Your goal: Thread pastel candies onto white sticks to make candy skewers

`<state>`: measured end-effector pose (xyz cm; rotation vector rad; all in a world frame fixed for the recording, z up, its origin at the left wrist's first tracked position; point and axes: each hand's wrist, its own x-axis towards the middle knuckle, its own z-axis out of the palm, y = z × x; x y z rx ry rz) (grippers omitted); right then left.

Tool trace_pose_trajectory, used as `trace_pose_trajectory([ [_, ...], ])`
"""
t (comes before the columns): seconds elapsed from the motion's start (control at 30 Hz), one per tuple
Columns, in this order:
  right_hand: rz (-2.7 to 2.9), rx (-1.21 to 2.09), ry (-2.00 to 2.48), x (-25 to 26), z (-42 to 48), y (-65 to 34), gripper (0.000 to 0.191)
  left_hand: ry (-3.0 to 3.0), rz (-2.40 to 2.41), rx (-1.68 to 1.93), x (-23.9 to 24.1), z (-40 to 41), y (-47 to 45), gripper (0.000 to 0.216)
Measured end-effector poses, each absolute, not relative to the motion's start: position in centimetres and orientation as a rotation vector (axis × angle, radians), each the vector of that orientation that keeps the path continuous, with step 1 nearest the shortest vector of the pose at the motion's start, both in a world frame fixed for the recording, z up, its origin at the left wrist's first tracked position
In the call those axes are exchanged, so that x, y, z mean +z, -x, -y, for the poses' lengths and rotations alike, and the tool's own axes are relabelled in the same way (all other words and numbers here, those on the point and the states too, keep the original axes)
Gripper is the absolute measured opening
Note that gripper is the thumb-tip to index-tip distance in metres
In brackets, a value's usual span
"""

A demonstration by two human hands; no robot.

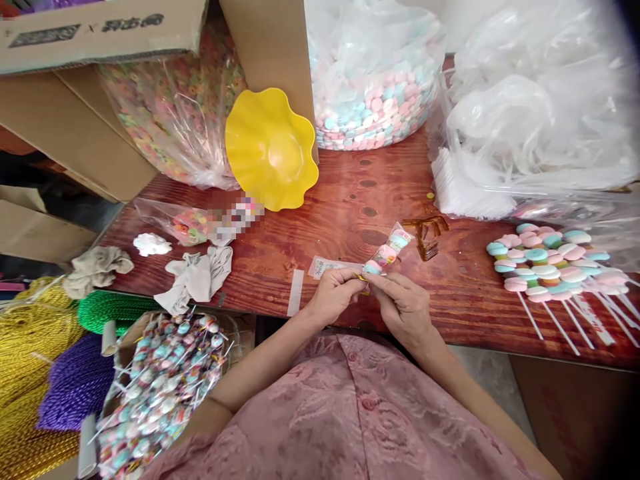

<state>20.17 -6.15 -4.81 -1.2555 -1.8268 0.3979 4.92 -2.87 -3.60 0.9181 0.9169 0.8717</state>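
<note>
A marshmallow lollipop (387,254) in a clear printed bag points away from me above the front of the table; its pink, white and blue pieces show through. Both my hands meet at the bag's near end, fingers pinched together. A gold twist tie (363,277) shows between the fingertips of my left hand (334,296). My right hand (406,308) is closed on the bag's gathered end, its fingers touching the tie. Any stick there is hidden by the fingers. More gold twist ties (428,239) lie just beyond, to the right.
Unbagged marshmallow lollipops (547,260) are piled at right. Behind stand a yellow wavy bowl (270,150), a big marshmallow bag (375,93) and clear plastic bags (530,113). A flat printed bag (333,265) lies by my left hand. Below left is a box of bagged lollipops (163,380).
</note>
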Motion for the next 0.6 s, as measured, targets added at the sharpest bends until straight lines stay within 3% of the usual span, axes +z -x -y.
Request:
trace_pose_trajectory([
  [0.6,1.738,0.217,1.180,-6.4,5.8,-18.9,0.022,-1.088,-1.005,0.940,-5.7,2.4,-4.0,0.026],
])
